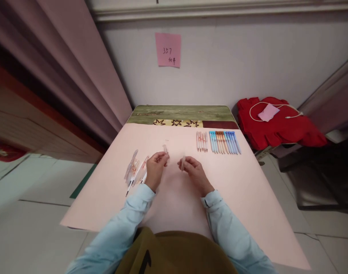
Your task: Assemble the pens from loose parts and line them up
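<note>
My left hand is closed over the middle of the table, pinching a clear pen part that sticks up past the fingers. A short gap to the right, my right hand pinches a slim, pale see-through pen part, held upright; its exact kind is too blurred to tell. Left of my left hand lies a loose pile of pen parts, with clear barrels and white, dark-tipped refills, partly hidden by that hand. Beyond my right hand, several clear pens lie side by side in a row.
Blue and orange pens form a second row at the back right. Pink paper covers most of the table. A red cushion with a white cable stands beyond the right edge. A pink note hangs on the wall.
</note>
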{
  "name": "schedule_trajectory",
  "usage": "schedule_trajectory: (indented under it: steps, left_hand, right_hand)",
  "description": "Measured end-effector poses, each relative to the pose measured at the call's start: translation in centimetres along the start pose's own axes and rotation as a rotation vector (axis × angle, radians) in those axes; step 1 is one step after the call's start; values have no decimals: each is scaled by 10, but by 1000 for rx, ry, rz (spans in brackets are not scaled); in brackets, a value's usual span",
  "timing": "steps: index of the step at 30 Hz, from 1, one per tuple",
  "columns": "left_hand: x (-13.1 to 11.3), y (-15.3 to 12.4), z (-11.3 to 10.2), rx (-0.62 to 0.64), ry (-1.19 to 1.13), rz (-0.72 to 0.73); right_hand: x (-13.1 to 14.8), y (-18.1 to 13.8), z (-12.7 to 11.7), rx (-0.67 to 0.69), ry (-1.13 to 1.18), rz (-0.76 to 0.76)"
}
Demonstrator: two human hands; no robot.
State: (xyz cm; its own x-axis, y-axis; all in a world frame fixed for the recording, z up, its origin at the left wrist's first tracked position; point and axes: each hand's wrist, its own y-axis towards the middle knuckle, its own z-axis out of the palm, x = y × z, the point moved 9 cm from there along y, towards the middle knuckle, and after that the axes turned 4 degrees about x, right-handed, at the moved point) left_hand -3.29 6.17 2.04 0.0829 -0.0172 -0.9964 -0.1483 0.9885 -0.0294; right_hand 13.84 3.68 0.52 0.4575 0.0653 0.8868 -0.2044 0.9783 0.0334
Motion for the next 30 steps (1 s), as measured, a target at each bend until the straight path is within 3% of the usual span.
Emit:
schedule_trajectory:
  steps: [4,8,16,24,30]
  left_hand:
    - [3,4,11,24,-452,-275]
    - [6,2,19,25,-606,-387]
    - [4,2,17,-9,-604,-380]
    - [-12,-1,17,53,-387,-200]
    - [-1,-9,25,109,-273,-167]
  right_hand:
    - [-8,-8,25,188,-137,103]
    - [-13,-10,29,217,-187,145]
    - [-13,-7,22,163,-178,149]
    - [-17,-5,17,134,-171,143]
    - [-18,-1,4,6,-179,93]
